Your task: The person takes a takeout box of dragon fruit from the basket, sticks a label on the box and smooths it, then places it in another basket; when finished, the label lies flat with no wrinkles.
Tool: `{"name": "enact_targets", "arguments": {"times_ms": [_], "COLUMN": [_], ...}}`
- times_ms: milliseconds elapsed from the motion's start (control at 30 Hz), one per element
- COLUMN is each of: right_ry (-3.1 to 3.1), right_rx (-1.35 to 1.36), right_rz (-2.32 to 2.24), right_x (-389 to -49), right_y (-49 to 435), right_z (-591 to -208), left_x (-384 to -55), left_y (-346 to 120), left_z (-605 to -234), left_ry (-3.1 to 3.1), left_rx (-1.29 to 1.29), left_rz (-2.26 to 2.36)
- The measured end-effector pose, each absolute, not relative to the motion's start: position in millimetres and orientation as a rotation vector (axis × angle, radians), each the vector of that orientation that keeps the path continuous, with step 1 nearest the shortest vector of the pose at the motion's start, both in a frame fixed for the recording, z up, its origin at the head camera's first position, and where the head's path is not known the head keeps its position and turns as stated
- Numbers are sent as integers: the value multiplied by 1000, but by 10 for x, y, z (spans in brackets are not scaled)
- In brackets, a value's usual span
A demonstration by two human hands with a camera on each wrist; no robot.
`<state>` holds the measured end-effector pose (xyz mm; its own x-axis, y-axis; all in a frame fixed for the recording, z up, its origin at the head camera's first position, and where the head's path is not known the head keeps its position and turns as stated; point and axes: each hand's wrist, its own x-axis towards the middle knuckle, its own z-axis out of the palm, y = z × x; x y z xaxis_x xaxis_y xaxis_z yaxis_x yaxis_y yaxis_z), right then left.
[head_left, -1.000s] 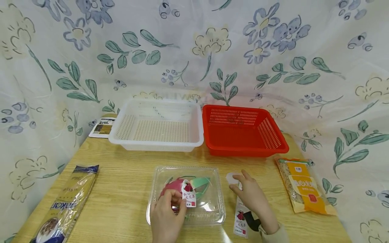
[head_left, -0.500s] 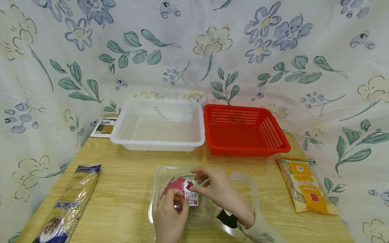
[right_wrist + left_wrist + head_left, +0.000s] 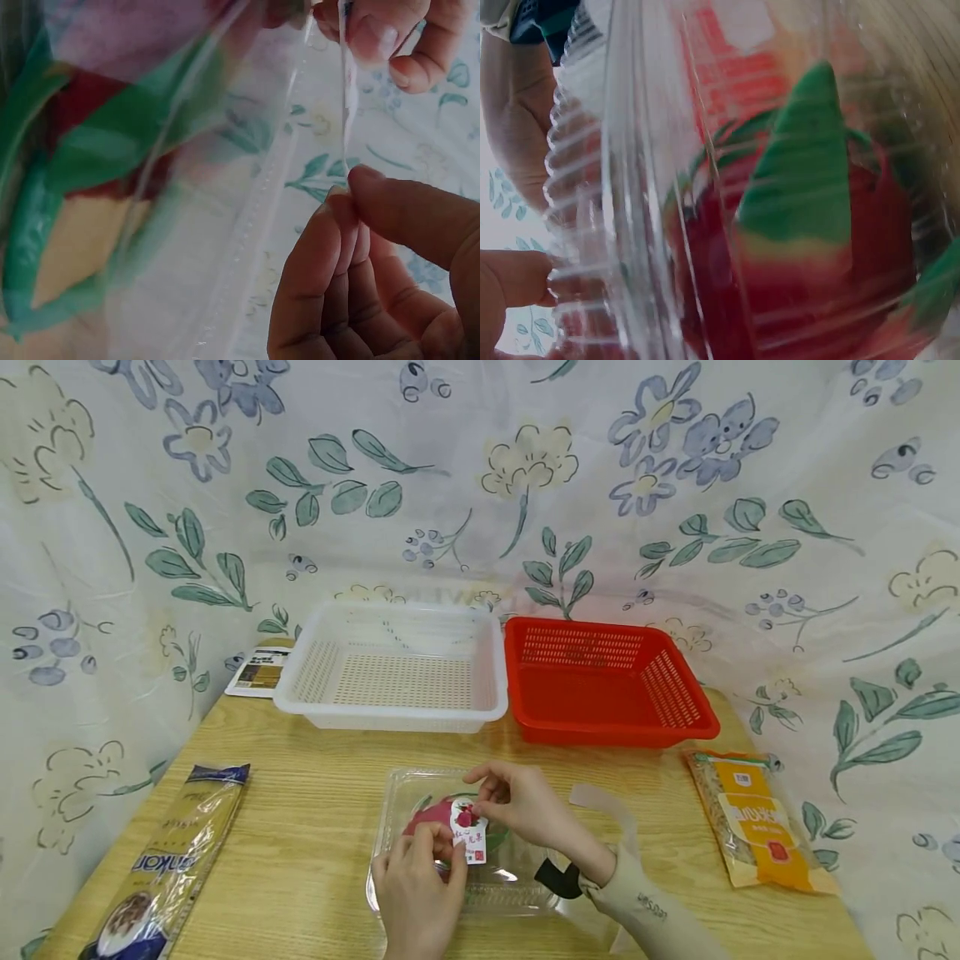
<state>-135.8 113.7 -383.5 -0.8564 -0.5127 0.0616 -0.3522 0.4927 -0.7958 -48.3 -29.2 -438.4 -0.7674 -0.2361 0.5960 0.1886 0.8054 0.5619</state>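
Head view: clear clamshell [image 3: 465, 843] w/ dragon fruit [image 3: 431, 822] sits front-centre on table [image 3: 300, 793]. Both hands pinch the label [image 3: 468, 837] over the lid: left hand [image 3: 416, 893] bottom edge, right hand [image 3: 525, 806] top.
L wrist: fruit [image 3: 810, 247] seen thru plastic.
R wrist: right-hand fingers [image 3: 352, 247] pinch label edge [image 3: 346, 90].
Judged step: sticking label on; next needs pressing it flat.

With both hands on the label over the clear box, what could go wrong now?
The label is pinched by the left hand and right hand at once; opposite pulls might tear it. The clear box looks light and unheld, so it may slide or lift with the dragon fruit inside.
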Motion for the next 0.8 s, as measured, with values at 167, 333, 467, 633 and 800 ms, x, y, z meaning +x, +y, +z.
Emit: {"name": "enact_targets", "arguments": {"times_ms": [167, 333, 467, 633, 800], "right_ry": [2499, 2478, 2481, 2478, 2497], "right_rx": [-741, -731, -722, -759, -884], "right_rz": [-1280, -1223, -1167, -1112, -1011], "right_x": [-1421, -1457, -1475, -1486, -1454], "right_y": [1145, 1136, 1119, 1103, 1120], "right_z": [-3875, -3899, -3922, -3940, -3928], "left_x": [-496, -504, -504, -496, -492], "left_y": [-298, -292, -304, -353, -393], "left_z": [-4417, -4434, -4432, -4442, -4490], "left_ry": [-2315, -2315, -2333, -2344, -2325], "left_rx": [29, 2, -29, -27, -45], "left_rz": [-721, -622, -509, -468, -517]}}
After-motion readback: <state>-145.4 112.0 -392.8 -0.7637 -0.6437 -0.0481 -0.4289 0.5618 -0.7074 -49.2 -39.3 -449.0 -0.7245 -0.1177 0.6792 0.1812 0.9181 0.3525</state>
